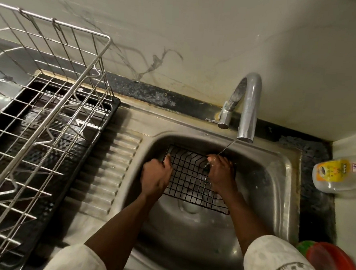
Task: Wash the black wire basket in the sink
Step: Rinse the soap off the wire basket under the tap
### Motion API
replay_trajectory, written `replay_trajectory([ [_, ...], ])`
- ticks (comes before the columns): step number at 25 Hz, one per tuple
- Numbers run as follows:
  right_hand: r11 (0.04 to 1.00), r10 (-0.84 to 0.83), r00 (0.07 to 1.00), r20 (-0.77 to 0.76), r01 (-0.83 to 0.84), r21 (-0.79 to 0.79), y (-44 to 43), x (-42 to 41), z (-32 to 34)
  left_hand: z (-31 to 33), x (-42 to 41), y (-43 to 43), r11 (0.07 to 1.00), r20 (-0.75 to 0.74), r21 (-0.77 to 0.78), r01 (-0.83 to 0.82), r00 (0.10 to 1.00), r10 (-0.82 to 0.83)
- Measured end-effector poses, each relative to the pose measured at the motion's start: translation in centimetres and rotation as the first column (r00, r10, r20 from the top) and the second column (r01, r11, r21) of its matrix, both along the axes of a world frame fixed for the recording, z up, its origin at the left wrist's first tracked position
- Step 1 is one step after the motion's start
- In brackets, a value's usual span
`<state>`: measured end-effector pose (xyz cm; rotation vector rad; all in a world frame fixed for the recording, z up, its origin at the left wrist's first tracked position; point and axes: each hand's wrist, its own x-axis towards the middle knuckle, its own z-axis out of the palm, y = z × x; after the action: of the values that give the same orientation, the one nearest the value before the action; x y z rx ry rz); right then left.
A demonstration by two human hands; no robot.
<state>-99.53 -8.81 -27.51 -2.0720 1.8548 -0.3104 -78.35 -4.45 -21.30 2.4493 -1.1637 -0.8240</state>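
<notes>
I see the black wire basket [190, 183] down in the sink [278, 182] basin, under the tap [249, 106] w/ its thin stream; L hand [156, 178] fingers curl round its left rim; R hand [220, 173] fingers grip its right rim.

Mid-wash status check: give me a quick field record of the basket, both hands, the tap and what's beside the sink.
basket: black wire basket inside the sink
left hand: left hand grips the basket's left rim
right hand: right hand grips its right side
tap: faucet running, thin water stream landing by the right hand
left of sink: dish rack
right of sink: bottle
</notes>
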Motion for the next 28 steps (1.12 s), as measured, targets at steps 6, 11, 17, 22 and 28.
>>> replay_trajectory([
  [6, 0.963, -0.260, 0.932, 0.250, 0.270, -0.003, 1.1, -3.3, 0.1, 3.6, 0.1, -0.3, 0.999, 0.038, -0.026, -0.046, 0.998, 0.047],
  [11, 0.925, -0.378, 0.919, 0.115, 0.369, 0.091, 2.4, -2.8, -0.7, 4.4, 0.6, 0.8, 0.997, 0.068, -0.046, -0.060, 0.996, 0.063],
  [17, 0.904, -0.426, 0.901, 0.083, 0.422, 0.064, 1.7, -1.2, 0.5, 5.5, 0.2, 1.6, 0.989, 0.056, -0.079, -0.125, 0.990, 0.130],
  [22, 0.961, -0.273, 0.962, 0.002, 0.273, -0.036, 1.6, -1.5, 0.3, 5.1, 0.3, 2.1, 0.976, 0.025, -0.167, -0.137, 0.989, 0.143],
  [28, 0.823, -0.454, 0.725, 0.519, 0.118, 0.555, -0.1, 2.5, -0.5, 3.8, 0.6, 1.3, 0.989, 0.055, -0.149, -0.021, 0.998, 0.029],
])
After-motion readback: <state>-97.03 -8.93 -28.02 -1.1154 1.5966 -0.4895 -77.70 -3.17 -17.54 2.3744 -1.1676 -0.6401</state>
